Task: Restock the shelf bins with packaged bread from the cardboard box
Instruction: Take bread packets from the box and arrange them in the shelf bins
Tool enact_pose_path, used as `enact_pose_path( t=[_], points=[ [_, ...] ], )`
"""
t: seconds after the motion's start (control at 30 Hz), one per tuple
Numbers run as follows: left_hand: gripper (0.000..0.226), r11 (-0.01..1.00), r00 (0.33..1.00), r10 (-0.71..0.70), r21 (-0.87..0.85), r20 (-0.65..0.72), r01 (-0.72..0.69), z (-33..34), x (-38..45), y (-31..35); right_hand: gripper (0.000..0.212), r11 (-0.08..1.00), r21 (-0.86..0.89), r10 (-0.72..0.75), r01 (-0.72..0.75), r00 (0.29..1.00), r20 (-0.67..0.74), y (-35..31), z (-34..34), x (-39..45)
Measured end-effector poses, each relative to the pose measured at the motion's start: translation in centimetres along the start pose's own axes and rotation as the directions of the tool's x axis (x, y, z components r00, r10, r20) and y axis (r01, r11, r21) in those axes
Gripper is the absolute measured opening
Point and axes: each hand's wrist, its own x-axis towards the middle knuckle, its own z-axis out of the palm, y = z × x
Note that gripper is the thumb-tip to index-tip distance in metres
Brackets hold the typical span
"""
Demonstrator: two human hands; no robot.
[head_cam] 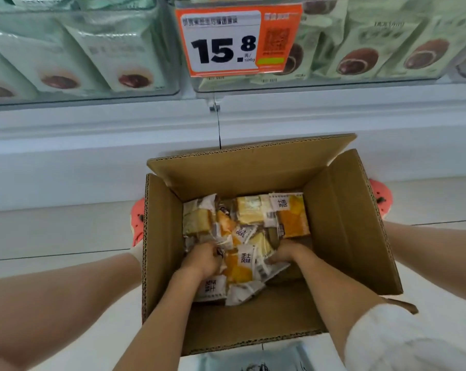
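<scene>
While both hands — left hand (pixel 201 259), right hand (pixel 286 251) — clutch bread packets (pixel 239 263), the cardboard box (pixel 341 226) sits part-filled.

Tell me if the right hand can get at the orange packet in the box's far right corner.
Probably yes: the right hand is already inside the box, the orange packet lies uncovered just beyond it.

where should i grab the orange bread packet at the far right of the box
Pinch the orange packet by its long side edges, coming straight down from above. It lies flat on top of the pile, uncovered, and the cardboard box wall blocks any approach from the right.
</scene>
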Motion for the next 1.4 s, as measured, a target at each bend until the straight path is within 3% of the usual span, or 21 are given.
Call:
enact_pose_path(
  t=[0.07,0.23,0.3,0.37,0.43,0.5,0.6,0.67,0.77,0.83,0.9,0.97,1.07,1.17,1.27,1.4],
  points=[
    [0.004,1.0,1.0,0.006,0.015,-0.024,-0.006,0.0,-0.2,0.2,0.076,1.0,0.015,-0.021,0.021,1.0,0.013,-0.2,-0.1,-0.4],
    [0.021,1.0,0.994,-0.011,-0.021,-0.106,0.009,-0.1,-0.4,1.3,0.048,0.984,0.142,-0.117,0.109,0.992,0.049,-1.5,-2.3,-3.1],
    [0.03,0.944,0.992,-0.109,-0.321,-0.07,0.081,-0.7,-0.3,2.5,0.041,0.972,0.156,-0.186,0.175,0.981,0.061,-1.9,-3.8,-5.4],
    [0.063,0.714,0.965,-0.197,-0.649,0.175,0.264,-1.7,-0.2,3.7,0.032,0.955,-0.045,-0.296,0.294,0.954,-0.045,-1.8,-5.1,-8.2],
    [0.089,0.484,0.894,-0.103,-0.763,0.436,0.428,-2.4,-0.5,4.4,0.027,0.88,-0.272,-0.457,0.389,0.848,-0.268,-1.3,-5.4,-10.4],
    [0.095,0.303,0.856,0.029,-0.821,0.515,0.484,-3.1,-1.1,5.0,0.029,0.818,-0.299,-0.575,0.492,0.683,-0.45,-0.3,-5.0,-11.8],
    [0.062,0.122,0.904,0.124,-0.911,0.408,0.394,-3.6,-2.4,6.2,0.043,0.685,-0.271,-0.693,0.676,0.491,-0.528,1.3,-3.9,-12.8],
    [0.044,0.159,0.94,0.131,-0.943,0.315,0.293,-3.5,-2.9,6.5,0.055,0.619,-0.217,-0.731,0.755,0.453,-0.51,2.0,-3.4,-13.2],
    [0.043,0.126,0.969,0.136,-0.974,0.204,0.188,-3.2,-3.5,6.0,0.075,0.538,0.095,-0.689,0.838,0.502,-0.523,2.6,-3.3,-14.3],
    [0.056,0.055,0.979,0.16,-0.991,0.125,0.118,-3.4,-3.8,5.5,0.077,0.458,0.358,-0.513,0.814,0.571,-0.641,2.6,-3.9,-14.6],
    [0.064,0.056,0.975,0.211,-0.997,0.065,0.054,-3.6,-4.1,5.5,0.065,0.351,0.618,-0.347,0.704,0.71,-0.613,2.3,-4.8,-15.1],
    [0.057,0.106,0.962,0.273,-0.994,0.023,-0.006,-3.6,-4.4,6.0,0.041,0.202,0.824,-0.348,0.529,0.825,-0.445,2.1,-5.1,-15.3],
    [0.053,0.18,0.944,0.329,-0.982,0.011,-0.051,-3.6,-4.9,7.0,0.033,0.189,0.848,-0.378,0.494,0.834,-0.402,1.8,-4.6,-15.3],
    [0.063,0.18,0.938,0.346,-0.982,0.006,-0.06,-3.9,-5.6,7.1,0.029,0.169,0.824,-0.332,0.541,0.818,-0.47,1.7,-4.5,-15.3],
    [0.053,0.16,0.923,0.385,-0.983,-0.019,-0.087,-4.5,-6.4,7.2,0.022,0.135,0.817,-0.348,0.56,0.799,-0.491,1.7,-5.3,-15.8],
    [0.06,0.179,0.856,0.511,-0.965,-0.075,-0.192,-6.9,-7.9,8.4,0.024,0.069,0.794,-0.372,0.604,0.754,-0.541,1.6,-6.7,-17.4]
  ],
)
